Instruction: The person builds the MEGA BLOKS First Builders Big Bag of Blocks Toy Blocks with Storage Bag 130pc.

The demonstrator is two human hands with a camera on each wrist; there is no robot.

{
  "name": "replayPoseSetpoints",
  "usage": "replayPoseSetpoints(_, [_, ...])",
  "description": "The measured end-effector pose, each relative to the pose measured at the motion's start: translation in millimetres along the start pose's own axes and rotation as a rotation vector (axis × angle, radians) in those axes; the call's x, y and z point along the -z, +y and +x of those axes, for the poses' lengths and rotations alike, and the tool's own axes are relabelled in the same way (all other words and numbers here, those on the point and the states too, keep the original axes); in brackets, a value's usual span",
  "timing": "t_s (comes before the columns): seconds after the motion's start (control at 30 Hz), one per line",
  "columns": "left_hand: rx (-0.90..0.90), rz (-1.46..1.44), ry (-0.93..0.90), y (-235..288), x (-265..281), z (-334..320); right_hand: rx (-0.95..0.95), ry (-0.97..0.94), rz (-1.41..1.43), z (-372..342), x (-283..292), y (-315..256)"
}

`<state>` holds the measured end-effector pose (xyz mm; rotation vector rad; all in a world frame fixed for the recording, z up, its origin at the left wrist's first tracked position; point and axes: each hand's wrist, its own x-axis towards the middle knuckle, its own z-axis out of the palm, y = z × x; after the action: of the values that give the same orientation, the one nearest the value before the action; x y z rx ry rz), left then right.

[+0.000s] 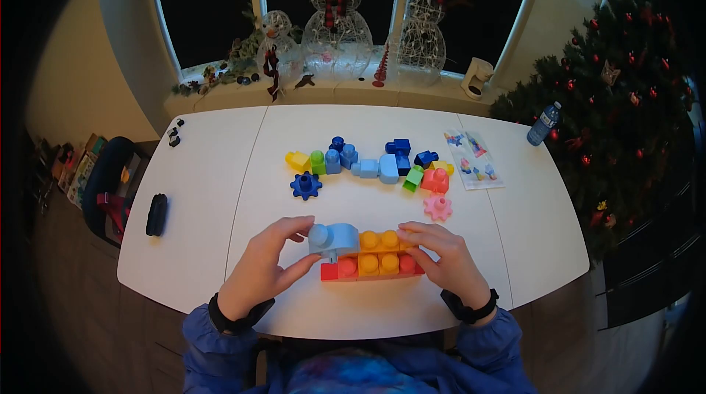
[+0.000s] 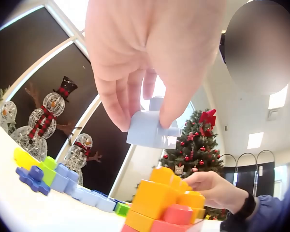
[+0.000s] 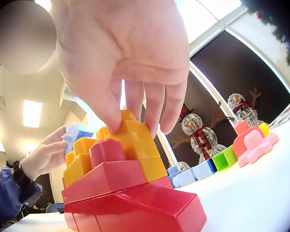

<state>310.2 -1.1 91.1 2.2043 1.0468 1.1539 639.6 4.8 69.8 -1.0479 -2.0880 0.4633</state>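
Observation:
A light blue block (image 1: 340,238) with a round stud and a short side peg is pinched between the thumb and fingers of my left hand (image 1: 257,265). In the left wrist view, this blue block (image 2: 147,130) hangs above the table, higher than the stack. On the right, my right hand (image 1: 446,258) grips the top orange block (image 3: 139,140) of that stack, thumb on the near side and fingers on the far side. Orange blocks and a pinkish-red block (image 3: 106,176) sit over a glossy red sloped base (image 3: 145,210), which stands on the table.
Loose blocks lie in a line further back, among them a light blue one (image 1: 388,169) and a green one (image 1: 412,178). Nearby are a dark blue gear (image 1: 306,186), pink gear (image 1: 438,208), picture sheet (image 1: 475,161) and bottle (image 1: 544,125). A black case (image 1: 157,214) lies left.

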Motion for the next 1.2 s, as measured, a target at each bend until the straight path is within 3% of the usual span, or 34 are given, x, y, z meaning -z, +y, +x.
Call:
replayPoseSetpoints(0.27, [-0.139,0.084,-0.147,11.6,-22.8,-8.3,-0.019,-0.005,0.015,1.3,0.3,-4.0])
replayPoseSetpoints(0.8, [-0.135,0.253,-0.131,21.4,-31.7,-2.2,-0.019,-0.010,0.009,1.1,-0.1,-3.4])
replayPoseSetpoints(0.9, [-0.143,0.248,-0.107,25.3,-34.2,-1.7,-0.033,-0.107,0.064,4.9,10.7,-1.7])
replayPoseSetpoints(1.0, [-0.143,0.225,-0.097,29.1,-37.3,-3.9,0.015,-0.084,-0.008,20.0,29.2,22.6])
replayPoseSetpoints(1.03, [-0.136,0.220,-0.096,28.3,-37.8,-4.9,-0.096,-0.023,-0.009,26.9,33.3,28.5])
replayPoseSetpoints(1.2, [-0.151,0.223,-0.070,28.2,-39.3,-5.2,-0.166,0.118,-0.266,58.8,42.3,103.8])
